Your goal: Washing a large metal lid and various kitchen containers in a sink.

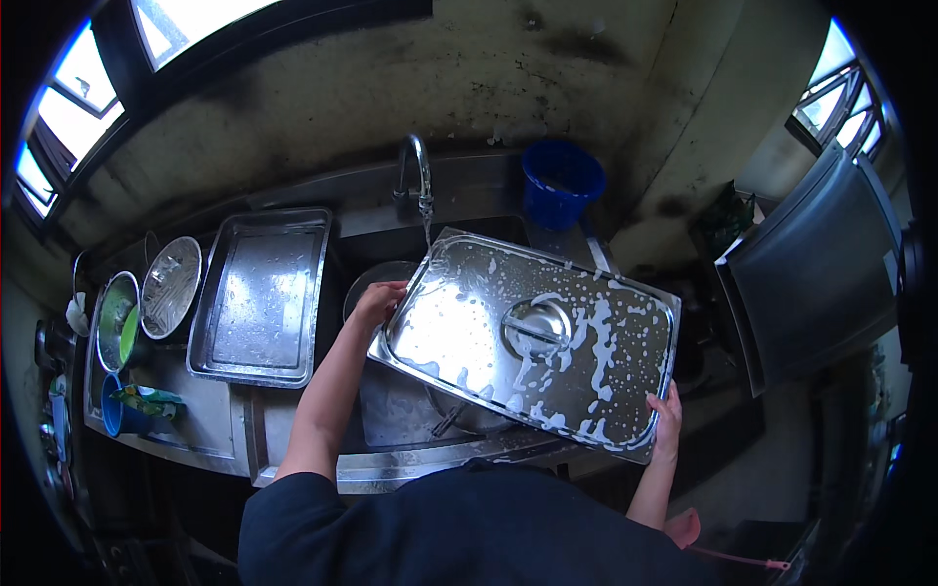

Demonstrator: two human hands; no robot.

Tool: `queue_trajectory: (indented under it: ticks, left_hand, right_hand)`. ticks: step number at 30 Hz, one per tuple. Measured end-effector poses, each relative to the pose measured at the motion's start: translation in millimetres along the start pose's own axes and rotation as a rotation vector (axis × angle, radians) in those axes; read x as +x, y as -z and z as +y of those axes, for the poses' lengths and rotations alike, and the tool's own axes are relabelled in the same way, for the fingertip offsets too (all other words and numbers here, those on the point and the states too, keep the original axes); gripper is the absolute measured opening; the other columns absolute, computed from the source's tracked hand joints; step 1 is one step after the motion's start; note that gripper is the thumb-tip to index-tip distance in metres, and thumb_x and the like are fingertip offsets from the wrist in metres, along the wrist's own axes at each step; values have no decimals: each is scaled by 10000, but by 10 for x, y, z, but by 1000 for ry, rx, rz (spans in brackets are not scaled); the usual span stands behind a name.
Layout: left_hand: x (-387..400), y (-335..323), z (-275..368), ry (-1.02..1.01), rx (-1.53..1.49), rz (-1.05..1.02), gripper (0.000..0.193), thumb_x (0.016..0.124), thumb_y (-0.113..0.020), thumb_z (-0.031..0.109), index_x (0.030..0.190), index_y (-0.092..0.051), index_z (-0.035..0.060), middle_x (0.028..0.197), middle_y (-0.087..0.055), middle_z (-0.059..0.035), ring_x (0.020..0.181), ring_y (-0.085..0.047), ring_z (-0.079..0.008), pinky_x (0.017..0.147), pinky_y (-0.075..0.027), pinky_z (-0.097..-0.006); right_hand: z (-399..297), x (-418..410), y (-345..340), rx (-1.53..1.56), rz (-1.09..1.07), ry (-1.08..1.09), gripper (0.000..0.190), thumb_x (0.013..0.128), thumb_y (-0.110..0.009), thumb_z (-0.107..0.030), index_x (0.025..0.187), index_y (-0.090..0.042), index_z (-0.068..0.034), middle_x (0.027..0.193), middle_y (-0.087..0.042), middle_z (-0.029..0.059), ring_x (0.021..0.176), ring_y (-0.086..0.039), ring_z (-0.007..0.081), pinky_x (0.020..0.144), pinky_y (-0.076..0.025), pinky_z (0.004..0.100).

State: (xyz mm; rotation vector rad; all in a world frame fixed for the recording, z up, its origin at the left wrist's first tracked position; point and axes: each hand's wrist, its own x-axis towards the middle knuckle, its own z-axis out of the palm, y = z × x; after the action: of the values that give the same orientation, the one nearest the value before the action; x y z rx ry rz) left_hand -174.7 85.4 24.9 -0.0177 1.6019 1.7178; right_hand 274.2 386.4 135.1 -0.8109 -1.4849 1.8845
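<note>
Between my two hands is a large rectangular stainless steel pan lid (pixel 469 329), tilted over the sink (pixel 388 410) and streaked with soap suds. My left hand (pixel 381 302) grips its left edge, and my right hand (pixel 665 417) holds the lower right edge. A recessed handle (pixel 536 328) sits at the lid's middle. Water runs from the curved metal faucet (pixel 418 172) onto or just beside the lid's upper left corner; which one I cannot tell. Under the lid, round metal vessels in the sink are partly hidden.
Left of the sink lies a wet rectangular metal tray (pixel 256 293). Farther left are an oval metal dish (pixel 172 287), a metal bowl (pixel 110 322) with a green item, and a blue container (pixel 121 410). A blue bucket (pixel 560 187) stands behind the sink's right side.
</note>
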Motion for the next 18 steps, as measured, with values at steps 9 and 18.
queue_trajectory:
  ticks: [9, 18]
  left_hand:
    - [-508, -70, 292, 48, 153, 15, 207, 774, -545, 18, 975, -582, -15, 723, -588, -54, 553, -511, -91, 460, -405, -212]
    - [-824, 22, 221, 37, 159, 35, 301, 815, -496, 13, 1111, -492, -42, 829, -573, -51, 591, -488, -67, 532, -411, -179]
  right_hand:
    - [62, 283, 320, -110, -71, -124, 234, 716, -479, -62, 943, -519, -24, 620, -446, -37, 528, -384, 35, 480, -287, 159]
    - [180, 636, 375, -15, -231, -46, 381, 717, -514, -51, 1088, -444, -2, 691, -465, -40, 551, -381, 21, 494, -286, 144]
